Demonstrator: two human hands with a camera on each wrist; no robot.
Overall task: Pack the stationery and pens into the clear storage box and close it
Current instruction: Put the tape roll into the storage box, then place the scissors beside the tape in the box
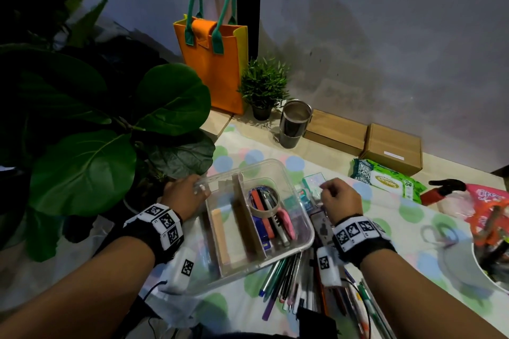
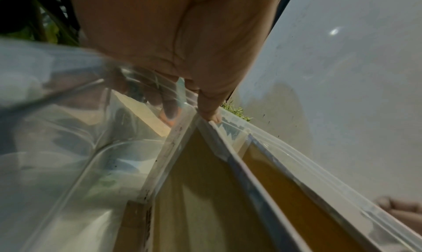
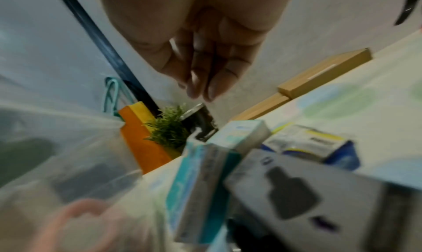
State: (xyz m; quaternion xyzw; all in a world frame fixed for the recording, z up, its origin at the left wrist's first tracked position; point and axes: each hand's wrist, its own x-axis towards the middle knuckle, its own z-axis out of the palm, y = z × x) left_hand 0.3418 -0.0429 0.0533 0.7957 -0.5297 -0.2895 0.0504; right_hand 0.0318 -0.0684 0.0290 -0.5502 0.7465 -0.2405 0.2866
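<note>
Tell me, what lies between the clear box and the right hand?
In the head view, small teal-and-white cartons lie between the clear box and the right hand. The right wrist view shows them below the empty fingers.

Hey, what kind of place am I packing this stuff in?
Probably a home, working on the floor by a wall: a polka-dot mat, an orange tote bag, potted houseplants and a pack of wet wipes.

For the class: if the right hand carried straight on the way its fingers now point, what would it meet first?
Probably the small teal boxes stacked beside the clear storage box: the right hand hovers empty just above them, fingers angled down and forward. Depth is unclear.
</note>
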